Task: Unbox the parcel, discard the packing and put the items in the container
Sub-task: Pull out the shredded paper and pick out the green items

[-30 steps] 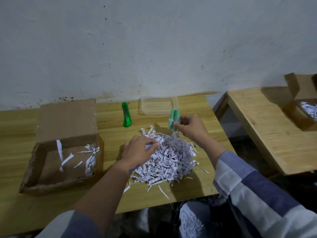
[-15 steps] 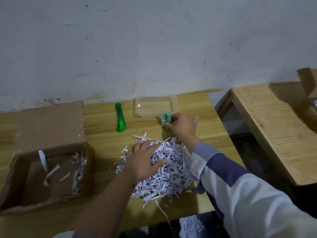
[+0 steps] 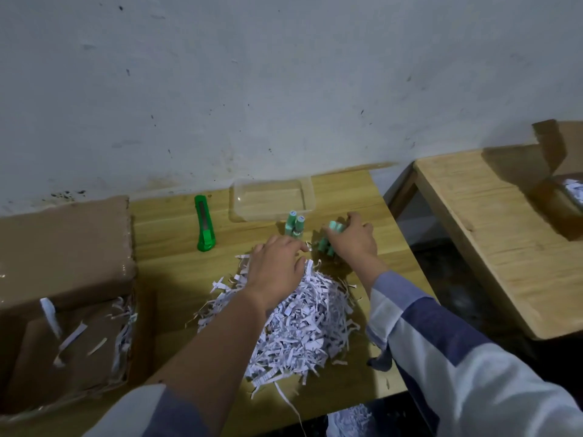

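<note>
On the tabletop (image 3: 347, 197) the box (image 3: 67, 335) is open, shredded paper (image 3: 303, 316) not discarded. Right hand (image 3: 355, 239) grips green tubes (image 3: 331, 238); left hand (image 3: 277, 263) rests relaxed on paper. Container (image 3: 273, 200) holds nothing.

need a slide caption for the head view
Right hand grips teal tubes by the clear container; left hand reaches over shredded paper toward two more.

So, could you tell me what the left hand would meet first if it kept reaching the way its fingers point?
Probably the two green tubes just beyond the left hand; depth is unclear.
</note>
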A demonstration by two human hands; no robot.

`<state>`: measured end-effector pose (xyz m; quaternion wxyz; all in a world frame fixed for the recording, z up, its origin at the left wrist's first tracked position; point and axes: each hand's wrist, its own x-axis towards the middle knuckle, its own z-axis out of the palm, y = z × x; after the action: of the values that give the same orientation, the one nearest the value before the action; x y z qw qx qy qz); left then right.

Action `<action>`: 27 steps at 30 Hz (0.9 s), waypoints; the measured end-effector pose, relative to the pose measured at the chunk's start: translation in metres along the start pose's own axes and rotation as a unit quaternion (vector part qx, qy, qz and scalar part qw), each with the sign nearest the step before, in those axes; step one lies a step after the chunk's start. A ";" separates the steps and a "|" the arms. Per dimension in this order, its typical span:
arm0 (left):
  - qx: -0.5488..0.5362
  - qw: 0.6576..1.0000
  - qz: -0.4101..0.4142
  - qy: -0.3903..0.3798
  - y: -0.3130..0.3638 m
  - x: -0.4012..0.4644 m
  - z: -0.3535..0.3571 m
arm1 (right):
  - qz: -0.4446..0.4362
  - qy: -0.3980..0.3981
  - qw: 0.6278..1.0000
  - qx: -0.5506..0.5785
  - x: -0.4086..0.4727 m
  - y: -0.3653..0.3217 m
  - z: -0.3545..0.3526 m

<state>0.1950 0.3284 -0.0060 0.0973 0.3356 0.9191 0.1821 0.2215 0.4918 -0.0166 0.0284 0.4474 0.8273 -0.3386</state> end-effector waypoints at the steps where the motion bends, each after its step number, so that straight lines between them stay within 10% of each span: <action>1: 0.005 1.000 -0.001 -0.007 0.001 0.002 0.004 | -0.005 -0.011 1.000 -0.016 0.000 0.000 0.002; 14: -0.039 0.999 -0.013 0.014 0.019 0.011 0.003 | -0.038 -0.151 0.969 0.191 -0.014 -0.005 -0.030; 27: -0.096 0.992 -0.008 0.075 -0.007 -0.022 -0.011 | -0.050 -0.041 0.992 0.106 -0.009 0.007 -0.020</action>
<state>0.2041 0.3060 0.0023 0.0610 0.3027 0.9046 0.2937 0.2375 0.5002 -0.0017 -0.0023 0.3918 0.8060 -0.4437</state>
